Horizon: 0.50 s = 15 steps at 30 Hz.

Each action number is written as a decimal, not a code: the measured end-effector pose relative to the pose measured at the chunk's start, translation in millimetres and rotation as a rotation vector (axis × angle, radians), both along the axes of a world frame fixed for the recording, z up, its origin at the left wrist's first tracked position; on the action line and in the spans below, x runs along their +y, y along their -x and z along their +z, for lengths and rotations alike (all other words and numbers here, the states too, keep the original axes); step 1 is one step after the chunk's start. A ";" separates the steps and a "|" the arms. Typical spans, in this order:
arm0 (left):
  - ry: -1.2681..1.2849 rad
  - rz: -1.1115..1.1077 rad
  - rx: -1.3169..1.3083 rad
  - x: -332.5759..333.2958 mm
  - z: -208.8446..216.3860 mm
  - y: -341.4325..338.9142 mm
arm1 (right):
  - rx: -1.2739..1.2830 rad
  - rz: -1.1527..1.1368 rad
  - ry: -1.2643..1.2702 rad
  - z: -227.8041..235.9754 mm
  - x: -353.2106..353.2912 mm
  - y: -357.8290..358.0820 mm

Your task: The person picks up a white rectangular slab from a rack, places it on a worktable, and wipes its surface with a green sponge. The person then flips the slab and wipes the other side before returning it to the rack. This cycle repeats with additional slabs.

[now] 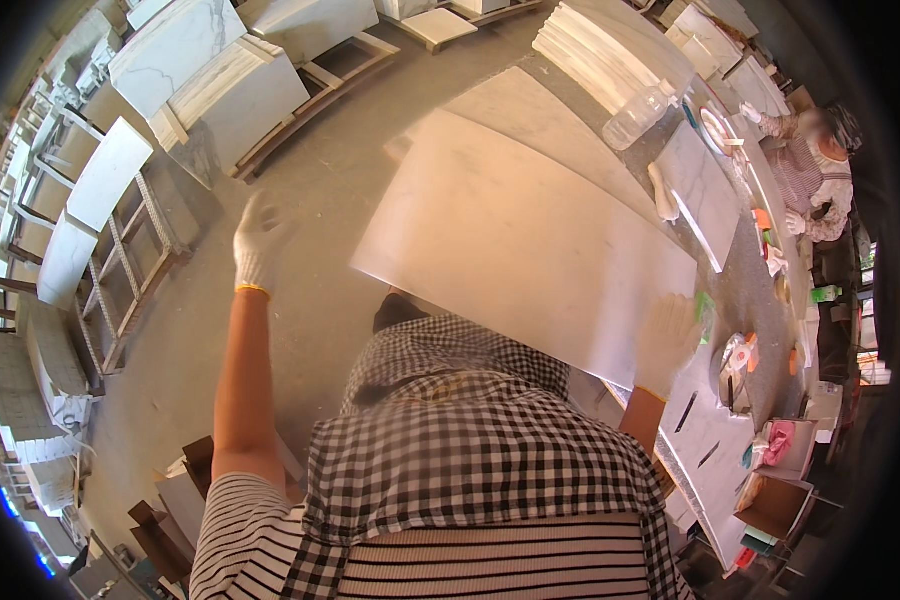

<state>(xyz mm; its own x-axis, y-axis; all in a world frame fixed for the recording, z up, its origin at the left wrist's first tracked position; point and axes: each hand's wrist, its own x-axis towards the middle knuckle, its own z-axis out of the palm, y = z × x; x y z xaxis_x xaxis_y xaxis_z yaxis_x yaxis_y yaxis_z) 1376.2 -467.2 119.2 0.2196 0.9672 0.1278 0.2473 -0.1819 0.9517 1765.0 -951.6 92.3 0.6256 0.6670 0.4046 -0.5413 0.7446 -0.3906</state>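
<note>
A large pale marble slab (520,235) lies in front of me, its left part jutting past the worktable over the floor. Another pale slab (540,120) shows partly from beneath its far side. My right hand (668,340), in a white knit glove and blurred, is at the slab's right edge near its close corner, seemingly gripping that edge. My left hand (258,238), gloved alike, is held out over the floor to the left, away from the slab. Its fingers are loosely bent and apart, with nothing in them.
On the worktable are a clear plastic jug (638,115), a smaller marble piece (698,190) and a pale rounded tool (662,192). Marble slabs (230,105) lean on a rack at the far left. A co-worker (815,175) is beyond the table at right.
</note>
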 end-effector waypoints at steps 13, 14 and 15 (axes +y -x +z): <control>-0.038 -0.042 0.745 23.4 -17.4 -27.4 | 0.359 -0.856 0.844 7.0 -27.8 -0.4; 0.008 -0.137 0.723 12.9 -17.5 -42.9 | 0.159 -0.906 0.937 2.5 -30.4 4.8; 0.054 -0.224 0.649 0.0 -16.4 -57.6 | 0.049 -0.965 1.033 -0.4 -30.7 7.9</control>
